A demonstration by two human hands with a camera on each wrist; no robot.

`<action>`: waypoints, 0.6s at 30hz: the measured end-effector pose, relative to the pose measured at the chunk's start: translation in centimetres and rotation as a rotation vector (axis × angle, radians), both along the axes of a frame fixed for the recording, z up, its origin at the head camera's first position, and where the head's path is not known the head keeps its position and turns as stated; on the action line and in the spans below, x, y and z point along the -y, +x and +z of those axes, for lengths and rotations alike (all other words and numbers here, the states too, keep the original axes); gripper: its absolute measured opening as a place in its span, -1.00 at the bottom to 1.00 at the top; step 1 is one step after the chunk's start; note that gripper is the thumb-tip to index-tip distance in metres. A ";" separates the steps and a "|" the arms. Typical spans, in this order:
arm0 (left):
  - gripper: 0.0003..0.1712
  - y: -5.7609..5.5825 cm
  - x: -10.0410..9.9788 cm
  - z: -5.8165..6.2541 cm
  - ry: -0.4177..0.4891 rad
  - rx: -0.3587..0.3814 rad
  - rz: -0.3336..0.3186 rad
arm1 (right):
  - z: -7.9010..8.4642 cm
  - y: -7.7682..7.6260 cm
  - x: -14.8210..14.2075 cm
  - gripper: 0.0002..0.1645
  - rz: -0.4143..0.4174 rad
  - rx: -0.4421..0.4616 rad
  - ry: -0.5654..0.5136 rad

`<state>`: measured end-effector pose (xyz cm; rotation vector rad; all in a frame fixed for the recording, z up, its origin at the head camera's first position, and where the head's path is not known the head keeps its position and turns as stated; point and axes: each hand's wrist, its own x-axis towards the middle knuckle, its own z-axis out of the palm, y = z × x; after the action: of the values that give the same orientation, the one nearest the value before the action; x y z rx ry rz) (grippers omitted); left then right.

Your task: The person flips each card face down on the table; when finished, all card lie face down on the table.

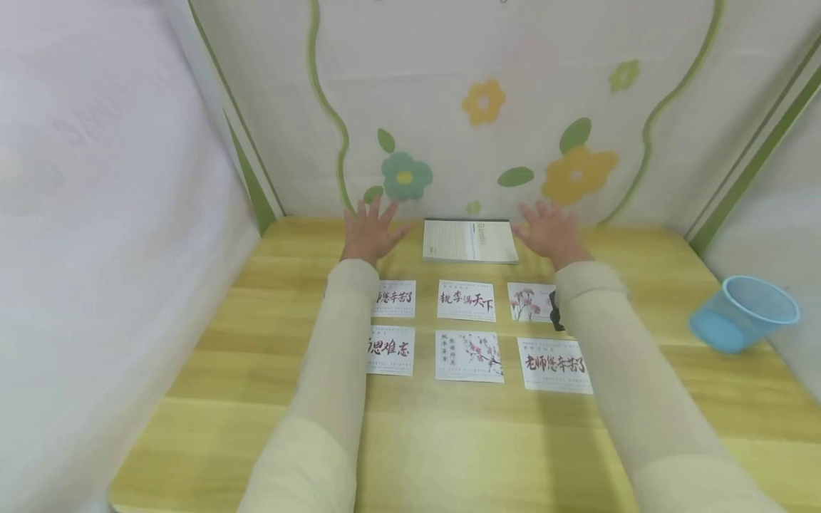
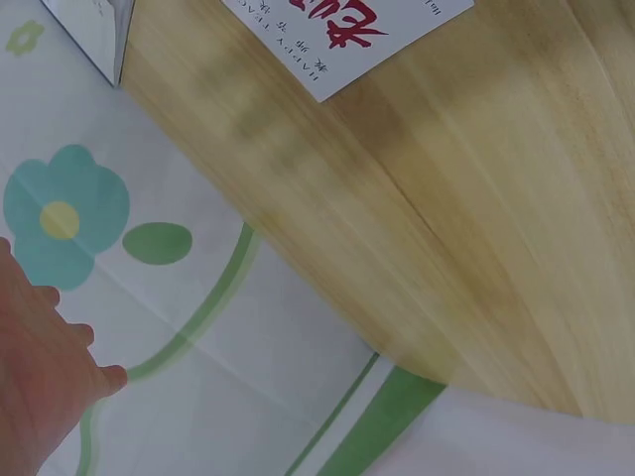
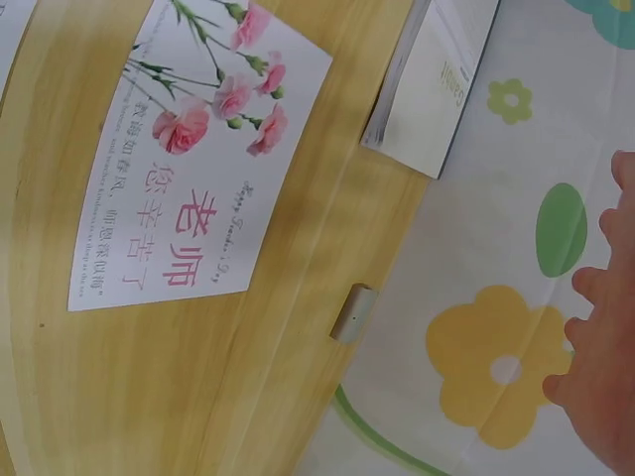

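My left hand (image 1: pixel 370 231) reaches over the far side of the table with its fingers spread and nothing in it. Just right of it lies a pad of paper (image 1: pixel 470 241) with a pale printed cover. On the pad's other side my right hand (image 1: pixel 549 231) is also spread and holds nothing. Several printed greeting cards lie in two rows nearer me, among them a plum-blossom card (image 1: pixel 470 356) and a carnation card (image 3: pixel 203 149). My forearms partly cover the outer cards. A small grey block (image 3: pixel 353 313) sits near the table's far edge in the right wrist view.
A translucent blue cup (image 1: pixel 744 313) lies tilted at the table's right side. White cloth with printed flowers (image 1: pixel 449 43) hangs behind the wooden table (image 1: pixel 449 442), and more white cloth (image 1: pixel 115 214) hangs at the left and right.
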<state>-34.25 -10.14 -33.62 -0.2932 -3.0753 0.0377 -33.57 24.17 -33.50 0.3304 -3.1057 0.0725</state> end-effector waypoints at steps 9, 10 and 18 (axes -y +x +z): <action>-0.28 1.3 -0.4 0.8 0.037 0.024 -0.033 | 0.7 1.5 -0.2 -0.27 0.012 0.039 0.001; -0.30 1.5 -0.4 0.8 0.059 0.039 -0.045 | 0.7 1.6 -0.1 -0.27 0.019 0.048 -0.001; -0.45 3.4 -0.8 -1.0 0.271 0.259 -0.121 | -0.3 1.7 -0.2 -0.28 0.142 0.123 -0.009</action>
<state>-30.89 -9.30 -34.58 -0.5027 -3.2498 -0.4530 -31.88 24.37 -33.75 0.5664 -3.1969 0.1122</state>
